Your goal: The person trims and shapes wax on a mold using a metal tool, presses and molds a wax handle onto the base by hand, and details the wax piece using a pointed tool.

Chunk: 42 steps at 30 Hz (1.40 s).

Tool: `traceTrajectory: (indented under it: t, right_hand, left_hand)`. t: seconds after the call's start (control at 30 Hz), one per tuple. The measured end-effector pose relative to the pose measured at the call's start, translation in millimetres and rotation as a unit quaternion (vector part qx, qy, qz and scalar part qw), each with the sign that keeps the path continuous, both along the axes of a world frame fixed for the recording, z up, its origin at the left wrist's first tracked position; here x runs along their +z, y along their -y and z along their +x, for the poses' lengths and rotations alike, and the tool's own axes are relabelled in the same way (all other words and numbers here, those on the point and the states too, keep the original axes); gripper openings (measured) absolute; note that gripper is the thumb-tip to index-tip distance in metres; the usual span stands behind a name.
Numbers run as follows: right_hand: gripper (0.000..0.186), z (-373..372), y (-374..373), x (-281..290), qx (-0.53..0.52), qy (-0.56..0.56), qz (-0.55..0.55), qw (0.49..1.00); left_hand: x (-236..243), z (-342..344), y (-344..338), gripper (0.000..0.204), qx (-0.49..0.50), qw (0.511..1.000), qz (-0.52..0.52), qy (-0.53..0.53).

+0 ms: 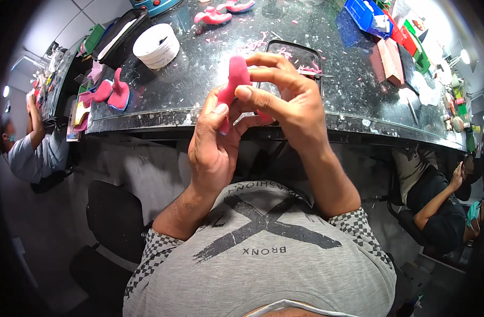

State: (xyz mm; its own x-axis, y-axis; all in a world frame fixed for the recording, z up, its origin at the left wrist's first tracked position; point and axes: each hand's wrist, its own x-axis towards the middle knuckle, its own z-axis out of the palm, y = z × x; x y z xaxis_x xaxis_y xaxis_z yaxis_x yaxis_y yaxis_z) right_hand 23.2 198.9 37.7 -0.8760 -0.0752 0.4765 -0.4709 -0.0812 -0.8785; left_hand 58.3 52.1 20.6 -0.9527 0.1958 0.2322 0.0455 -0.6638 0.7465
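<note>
Above the bench's near edge I hold a pink dental impression tray, its rounded end pointing up. My left hand grips its lower part, thumb pressed on the near side. The fingers of my right hand are curled round it from the right, with thumb and fingertips touching its surface. Part of the piece is hidden behind my fingers. Just beyond my right hand lies a shallow black tray with pink shavings in it. A thin metal tool rests across its right rim.
Two similar pink pieces stand at the bench's left edge, more at the back. A white tub is left of my hands. Blue bin and pink box sit at right. People sit at both sides.
</note>
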Motion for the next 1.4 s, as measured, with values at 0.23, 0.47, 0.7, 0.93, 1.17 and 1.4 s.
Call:
traceTrajectory:
  t: [0.23, 0.47, 0.7, 0.93, 1.17, 1.4]
  right_hand:
    - [0.028, -7, -5, 6, 0.164, 0.137, -0.097, 0.972]
    - [0.026, -10, -12, 10, 0.232, 0.188, -0.083, 0.951]
    - [0.028, -16, -9, 3, 0.229, 0.140, -0.060, 0.961]
    - [0.027, -25, -14, -8, 0.283, 0.085, -0.068, 0.953]
    - [0.029, -24, -14, -7, 0.279, 0.069, -0.073, 0.955]
    - [0.028, -20, -10, -7, 0.262, 0.102, -0.088, 0.956]
  left_hand:
    - [4, 1, 4, 0.049, 0.015, 0.996, -0.076, -0.052]
    - [6, 5, 7, 0.048, 0.033, 0.990, -0.138, -0.026]
    - [10, 7, -2, 0.046, 0.049, 0.991, -0.113, -0.044]
    - [12, 9, 0, 0.044, 0.069, 0.988, -0.128, -0.047]
    - [13, 7, -3, 0.043, 0.074, 0.987, -0.128, -0.059]
    - [18, 5, 0, 0.039, 0.080, 0.980, -0.175, -0.057]
